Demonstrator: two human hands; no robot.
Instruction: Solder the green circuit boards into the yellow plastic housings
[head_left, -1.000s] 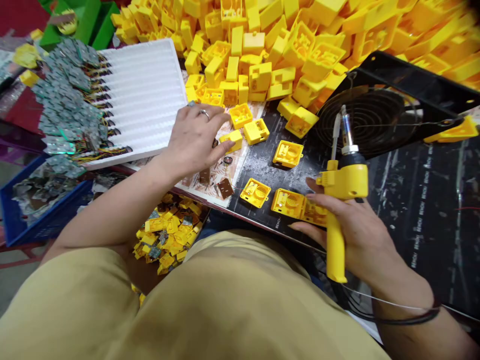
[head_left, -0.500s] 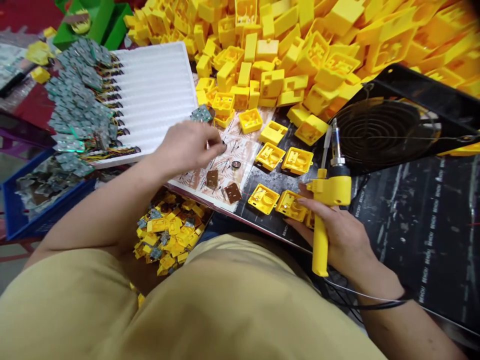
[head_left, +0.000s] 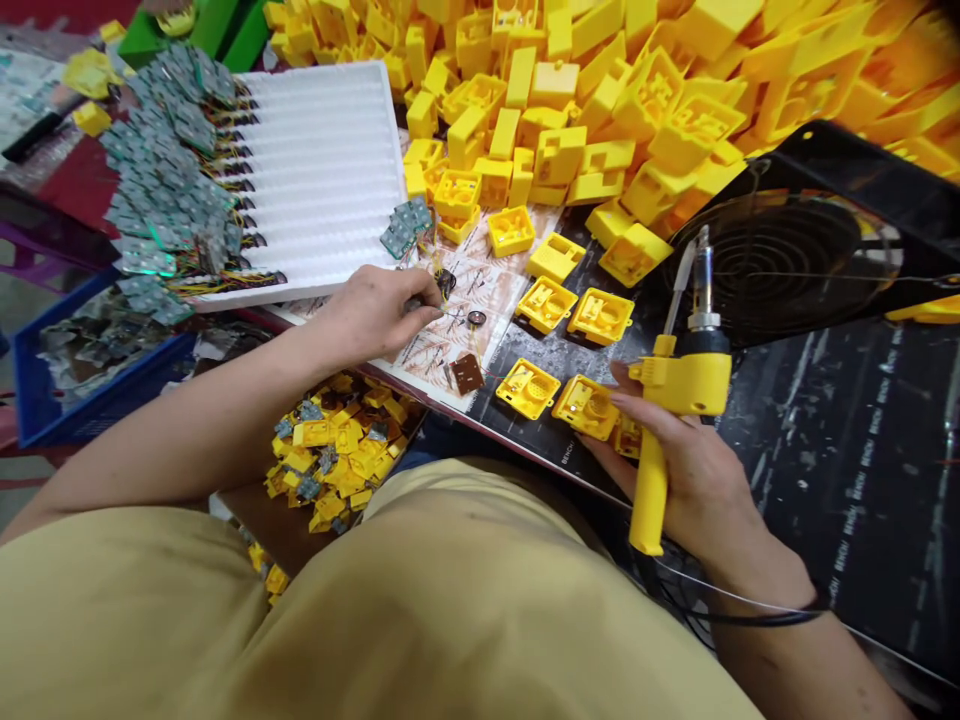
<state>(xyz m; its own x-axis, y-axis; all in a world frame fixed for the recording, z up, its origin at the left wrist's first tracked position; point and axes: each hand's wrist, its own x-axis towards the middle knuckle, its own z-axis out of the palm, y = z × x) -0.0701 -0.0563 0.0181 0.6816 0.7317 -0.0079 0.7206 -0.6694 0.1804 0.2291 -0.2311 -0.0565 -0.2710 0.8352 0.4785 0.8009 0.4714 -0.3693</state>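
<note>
My left hand (head_left: 382,310) is closed in a pinch over the patterned sheet (head_left: 491,290); what its fingers hold is mostly hidden, with thin wires near the fingertips. Just right of it lie a small round black part (head_left: 476,318) and a brown circuit board (head_left: 466,373). Green-grey boards (head_left: 407,226) rest above the hand, by the white foam tray. My right hand (head_left: 694,460) is wrapped round a yellow soldering gun (head_left: 651,470), its metal tip pointing up. The fingers of that hand also touch a yellow case (head_left: 585,406), beside another open case (head_left: 527,389).
A white foam tray (head_left: 322,180) bears stacked circuit boards (head_left: 169,170). Yellow cases (head_left: 555,85) are heaped at the back. A black fan (head_left: 795,240) stands at the right. Below the table edge lies a pile of yellow parts (head_left: 330,450), with a blue crate (head_left: 34,390) at the left.
One of the two brown boards on the sheet is no longer visible there. My left hand has moved slightly down and left, its fingers now pinched. My right hand still holds the soldering gun.
</note>
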